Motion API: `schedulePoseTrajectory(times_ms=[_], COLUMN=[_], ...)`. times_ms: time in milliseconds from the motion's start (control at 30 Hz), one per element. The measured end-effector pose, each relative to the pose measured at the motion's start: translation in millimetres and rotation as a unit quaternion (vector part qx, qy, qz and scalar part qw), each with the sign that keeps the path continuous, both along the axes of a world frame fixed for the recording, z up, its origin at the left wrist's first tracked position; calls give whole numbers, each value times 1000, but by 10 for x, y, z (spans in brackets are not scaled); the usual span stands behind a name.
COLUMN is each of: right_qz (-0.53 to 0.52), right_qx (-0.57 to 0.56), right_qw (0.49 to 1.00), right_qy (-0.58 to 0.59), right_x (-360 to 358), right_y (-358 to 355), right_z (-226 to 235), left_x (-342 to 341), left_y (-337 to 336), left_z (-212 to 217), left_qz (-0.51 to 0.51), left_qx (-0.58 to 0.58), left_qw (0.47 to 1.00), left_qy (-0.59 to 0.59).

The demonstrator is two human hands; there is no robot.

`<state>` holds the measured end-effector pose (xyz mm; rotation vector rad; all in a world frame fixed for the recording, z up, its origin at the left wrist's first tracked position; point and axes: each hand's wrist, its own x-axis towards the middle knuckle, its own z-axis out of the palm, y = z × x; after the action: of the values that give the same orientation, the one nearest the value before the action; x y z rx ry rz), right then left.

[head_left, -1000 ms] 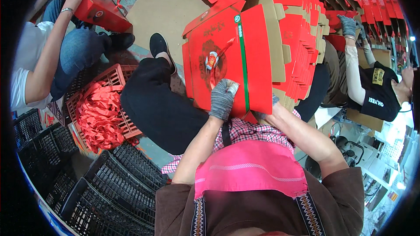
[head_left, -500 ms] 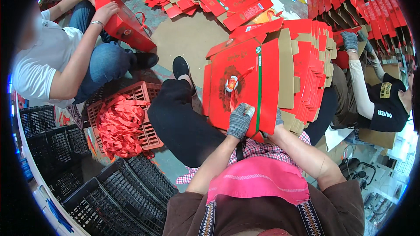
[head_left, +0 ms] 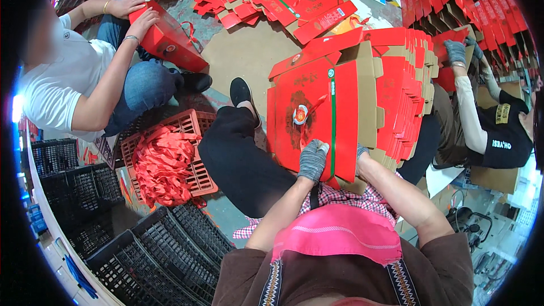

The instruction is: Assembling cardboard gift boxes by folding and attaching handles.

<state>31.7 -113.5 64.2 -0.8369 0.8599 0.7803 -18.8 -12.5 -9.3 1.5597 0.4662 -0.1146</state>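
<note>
The gloved left hand (head_left: 312, 160) grips the flat red carton (head_left: 317, 116) at its 6 o'clock edge; the carton's long axis runs toward 12. The right hand (head_left: 362, 152) grasps behind.

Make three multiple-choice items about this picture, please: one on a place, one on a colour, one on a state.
1. Where is the crate with the ribbons?
A. at the person's left
B. at the person's right
C. on the box stack

2. Which colour is the stripe on the flat box?
A. blue
B. green
C. white

3. What is the left hand doing?
A. hanging free
B. holding ribbons
C. resting on the flat box

Key: 1 A, it lies beside the left leg; 2 B, the line is green; 3 C, the gloved hand presses the box's near edge.
</note>
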Motion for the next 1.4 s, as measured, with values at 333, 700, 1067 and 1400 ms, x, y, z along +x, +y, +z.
schedulePoseTrajectory(times_ms=[333, 700, 1067, 1400], right_qz=[74, 111, 180, 200], right_qx=[-61, -33, 14, 72], right_qw=[995, 992, 980, 967], right_qy=[-6, -60, -79, -141], right_x=[-12, 45, 122, 12], right_y=[-82, 99, -40, -64], right_z=[-119, -199, -225, -170], left_x=[-14, -38, -54, -372], left_y=[8, 13, 121, 541], left_z=[-88, -96, -15, 642], left_qz=[30, -7, 5, 89], left_qx=[-74, -29, -108, -373], left_qw=[996, 999, 988, 909], left_qy=[24, 38, 107, 164])
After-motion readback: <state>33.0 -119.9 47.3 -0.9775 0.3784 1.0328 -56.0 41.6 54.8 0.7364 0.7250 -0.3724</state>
